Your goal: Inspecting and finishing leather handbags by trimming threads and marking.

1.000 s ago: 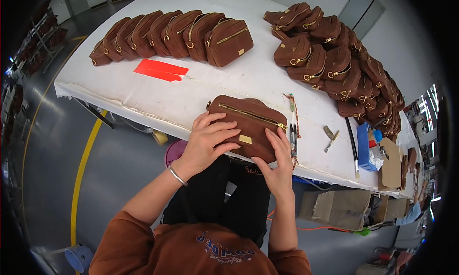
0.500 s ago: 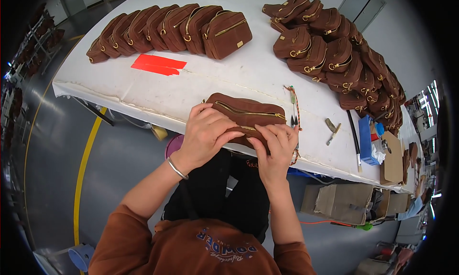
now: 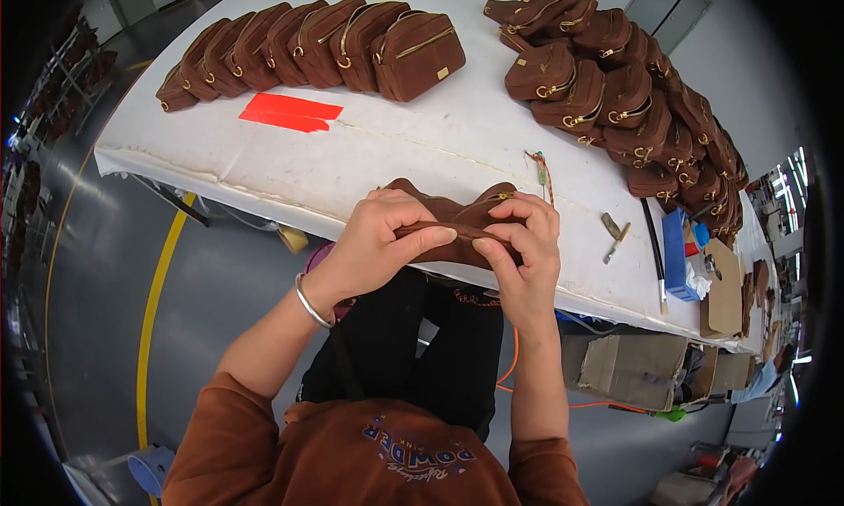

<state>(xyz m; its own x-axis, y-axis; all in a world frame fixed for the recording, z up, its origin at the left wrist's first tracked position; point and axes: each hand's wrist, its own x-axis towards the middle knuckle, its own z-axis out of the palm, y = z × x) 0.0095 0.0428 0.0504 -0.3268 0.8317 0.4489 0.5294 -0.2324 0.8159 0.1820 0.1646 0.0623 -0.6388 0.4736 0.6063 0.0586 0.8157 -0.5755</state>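
A brown zippered bag (image 3: 459, 251) is at the table's near edge, held between my two hands. My left hand (image 3: 387, 238) pinches its near edge from the left, thumb on top and fingers beyond. On the right, my right hand (image 3: 521, 247) grips the same edge in the same way. The bag's upper side is bent inward, with a dip in the middle, and a gold zipper pull shows by my right fingers. Much of the zipper is hidden by the fold and my hands.
A row of brown bags (image 3: 325, 49) stands at the far left, near red tape strips (image 3: 290, 112). More bags (image 3: 615, 101) are heaped at the far right. Nearer lie a brush (image 3: 653, 251), a small tool (image 3: 615, 242), a blue bin (image 3: 679, 255) and a green-handled tool (image 3: 539, 169).
The bag was flatter, with its zipper stretched out lengthwise; now its upper side is folded inward. My thumbs have come closer together along the near edge, and my right hand has shifted slightly right.
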